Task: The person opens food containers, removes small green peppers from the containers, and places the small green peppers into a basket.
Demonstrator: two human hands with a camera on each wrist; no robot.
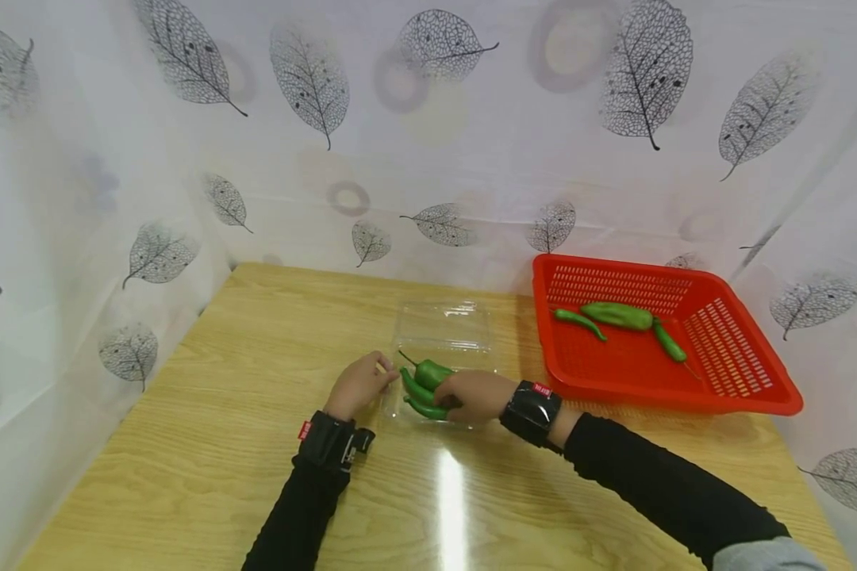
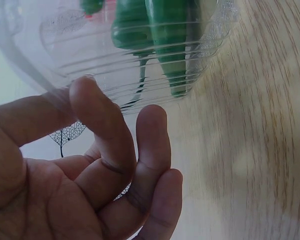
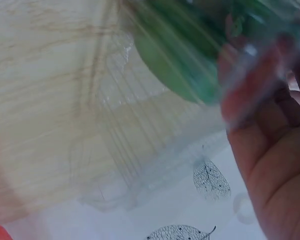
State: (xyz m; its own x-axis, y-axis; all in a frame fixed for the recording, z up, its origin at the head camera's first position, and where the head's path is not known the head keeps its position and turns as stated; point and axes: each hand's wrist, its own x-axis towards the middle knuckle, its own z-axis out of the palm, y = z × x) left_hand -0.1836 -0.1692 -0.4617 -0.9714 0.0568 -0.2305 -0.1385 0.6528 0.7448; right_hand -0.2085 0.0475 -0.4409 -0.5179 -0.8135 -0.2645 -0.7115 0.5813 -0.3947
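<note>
A clear plastic clamshell box (image 1: 393, 411) stands on the wood-grained bench (image 1: 271, 333), in front of the person, its lid (image 1: 443, 325) laid back toward the curtain (image 1: 486, 174) printed with leaf skeletons. Three glossy green peppers lie side by side in its base: a plump one (image 1: 431, 373) with a long, thin, curved stem, and two slim chilies, the middle one (image 1: 416, 389) and the front one (image 1: 423, 408). Ribs run across the see-through wall. Each black wrist strap, left (image 1: 326, 440) and right (image 1: 531, 412), carries a small red tag; the lettering is too small to read. The left hand (image 1: 360, 386) pinches the box's left edge between thumb and index finger, the other fingers loosely bent. The right hand (image 1: 477, 394) reaches in from the right, fingers curled down at the peppers' right ends; its wrist view is blurred, and whether it grips one cannot be told. To the right, a red plastic basket (image 1: 671, 403) holds a long, paler green pepper (image 1: 617, 316) between two slim green chilies (image 1: 580, 323).
</note>
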